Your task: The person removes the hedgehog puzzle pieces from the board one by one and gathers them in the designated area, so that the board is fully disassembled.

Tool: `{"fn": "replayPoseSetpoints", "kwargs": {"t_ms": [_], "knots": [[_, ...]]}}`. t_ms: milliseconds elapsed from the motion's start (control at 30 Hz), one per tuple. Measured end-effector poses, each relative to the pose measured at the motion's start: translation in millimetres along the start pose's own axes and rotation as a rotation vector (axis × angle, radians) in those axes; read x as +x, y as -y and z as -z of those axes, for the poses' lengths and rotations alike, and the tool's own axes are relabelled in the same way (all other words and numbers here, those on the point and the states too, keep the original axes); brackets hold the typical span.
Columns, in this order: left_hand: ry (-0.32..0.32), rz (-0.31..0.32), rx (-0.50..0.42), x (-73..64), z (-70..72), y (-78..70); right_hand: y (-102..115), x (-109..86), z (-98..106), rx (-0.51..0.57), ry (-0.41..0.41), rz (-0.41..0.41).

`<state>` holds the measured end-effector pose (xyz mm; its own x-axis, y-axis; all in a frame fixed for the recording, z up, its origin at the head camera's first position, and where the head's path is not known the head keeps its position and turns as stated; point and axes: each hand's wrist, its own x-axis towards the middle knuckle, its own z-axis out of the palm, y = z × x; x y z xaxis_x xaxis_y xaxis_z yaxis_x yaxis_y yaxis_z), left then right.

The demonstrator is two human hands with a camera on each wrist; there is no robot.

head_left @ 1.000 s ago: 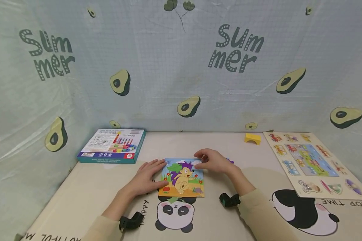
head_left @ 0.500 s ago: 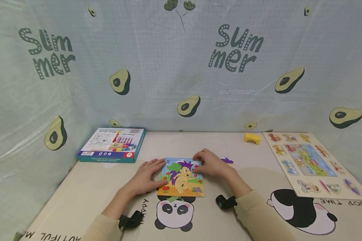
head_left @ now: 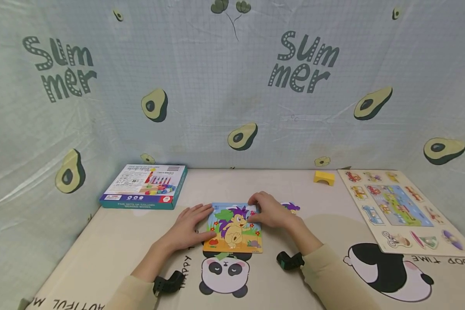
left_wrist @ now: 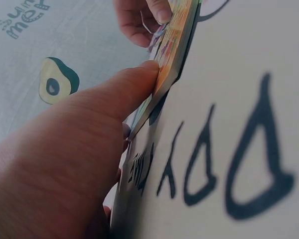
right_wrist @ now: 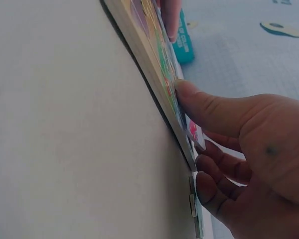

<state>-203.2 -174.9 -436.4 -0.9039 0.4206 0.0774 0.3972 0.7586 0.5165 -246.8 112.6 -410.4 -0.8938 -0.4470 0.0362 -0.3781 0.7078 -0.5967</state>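
A square jigsaw puzzle (head_left: pixel 232 234) with a purple-spined hedgehog picture lies on the table, in the middle of the head view. My left hand (head_left: pixel 190 228) rests along its left side, fingers extended at the edge and thumb (left_wrist: pixel 139 79) on the picture. At the upper right corner, my right hand (head_left: pixel 270 210) pinches a puzzle piece (right_wrist: pixel 193 130) with a pink mark between thumb and fingers. That piece stands slightly tilted up from the board in the right wrist view. Beyond my right hand lies a loose purple puzzle piece (head_left: pixel 291 206), partly hidden by the hand.
A blue and white box (head_left: pixel 143 187) sits at the back left. Toward the back right stands a yellow arch block (head_left: pixel 324 178), beside a large wooden picture board (head_left: pixel 383 232). The printed table cover (head_left: pixel 224 275) carries a panda, and a patterned sheet (head_left: pixel 201 77) hangs behind.
My right hand has shifted slightly left and down onto the puzzle's upper right corner, with more of the loose purple piece showing behind it. My left hand has stayed in place.
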Motion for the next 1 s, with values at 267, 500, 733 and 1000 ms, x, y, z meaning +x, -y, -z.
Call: {"fn": "replayPoseSetpoints", "kwargs": {"t_ms": [267, 500, 733, 1000], "knots": [[0.001, 0.005, 0.001, 0.8, -0.2, -0.1, 0.1, -0.2, 1.1, 0.022, -0.015, 0.034], [0.002, 0.008, -0.004, 0.2, 1.0, -1.5, -1.8, 1.2, 1.1, 0.113, -0.055, 0.033], [0.001, 0.004, 0.001, 0.3, 0.4, -1.5, -5.6, 2.5, 2.1, 0.168, -0.070, 0.039], [-0.007, -0.002, -0.002, -0.3, -0.4, -0.6, -5.5, 2.3, 6.9, 0.217, -0.053, 0.028]]}}
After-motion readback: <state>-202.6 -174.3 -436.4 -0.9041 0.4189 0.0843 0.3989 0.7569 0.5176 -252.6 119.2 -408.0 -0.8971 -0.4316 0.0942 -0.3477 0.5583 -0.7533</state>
